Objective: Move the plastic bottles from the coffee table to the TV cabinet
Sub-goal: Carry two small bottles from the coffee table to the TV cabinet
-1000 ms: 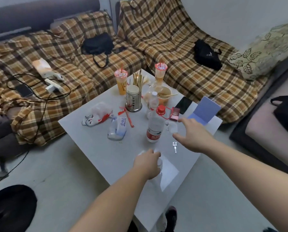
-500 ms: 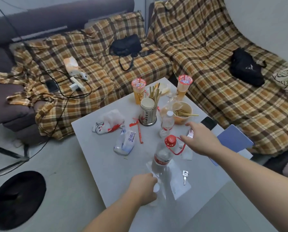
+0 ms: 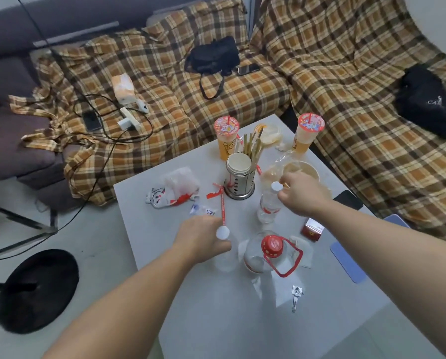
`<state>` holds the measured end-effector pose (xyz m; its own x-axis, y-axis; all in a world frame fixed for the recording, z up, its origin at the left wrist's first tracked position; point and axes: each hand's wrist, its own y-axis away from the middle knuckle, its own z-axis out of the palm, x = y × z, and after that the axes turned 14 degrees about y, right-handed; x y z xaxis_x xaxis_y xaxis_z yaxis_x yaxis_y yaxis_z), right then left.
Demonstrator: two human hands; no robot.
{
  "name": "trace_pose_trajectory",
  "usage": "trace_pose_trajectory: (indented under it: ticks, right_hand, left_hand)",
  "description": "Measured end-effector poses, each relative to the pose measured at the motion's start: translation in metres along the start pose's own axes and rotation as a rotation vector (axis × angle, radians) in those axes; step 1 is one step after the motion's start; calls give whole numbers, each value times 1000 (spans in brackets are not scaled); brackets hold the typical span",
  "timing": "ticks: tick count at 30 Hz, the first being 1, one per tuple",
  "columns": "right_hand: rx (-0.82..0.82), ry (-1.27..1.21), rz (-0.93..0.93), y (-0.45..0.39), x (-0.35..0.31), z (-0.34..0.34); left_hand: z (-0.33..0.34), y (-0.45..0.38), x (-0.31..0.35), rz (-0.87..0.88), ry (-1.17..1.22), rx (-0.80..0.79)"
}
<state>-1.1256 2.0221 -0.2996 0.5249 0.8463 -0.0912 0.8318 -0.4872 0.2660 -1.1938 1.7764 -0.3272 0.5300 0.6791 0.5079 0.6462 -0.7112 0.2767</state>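
Three clear plastic bottles stand upright on the white counter. The small bottle with a white cap is gripped near its top by the left hand, whose fingers are closed around it. Just beside it, to the right, stands the large bottle, which has a red cap, a red carrying loop and a red label; the writing on the label is too blurred to read. Farther back, the third bottle also has a white cap and a red-and-white label, not readable. The right hand is at its neck with the fingers curled; whether they already grip the bottle, one cannot tell.

Two orange drink cups stand at the far side of the counter, the left cup and the right cup, each with a printed lid and a red straw; the print cannot be read. Between them, a little nearer, is one metal holder with sticks in it. One red box lies near the large bottle, one key lies at the near side, and one dark phone lies at the right edge. Two black bags lie on the plaid sofa; the right bag carries white letters, too small to read.
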Motion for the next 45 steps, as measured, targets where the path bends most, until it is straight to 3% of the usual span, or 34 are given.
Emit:
trace_pose_trajectory:
  ticks: [8,22,34,45]
  right_hand:
    - [-154,86,-104,-44,-7,45]
    - [-32,-13,-44,-40,10,61]
    - [10,-134,36,4,23,5]
    - [228,37,140,93,-5,-85]
  left_hand:
    - [-6,-53,6,-9,3,83]
    - [10,-82,30,-57,209,165]
    - [-13,-74,60,17,332,239]
    - [-85,-15,75,229,363,252]
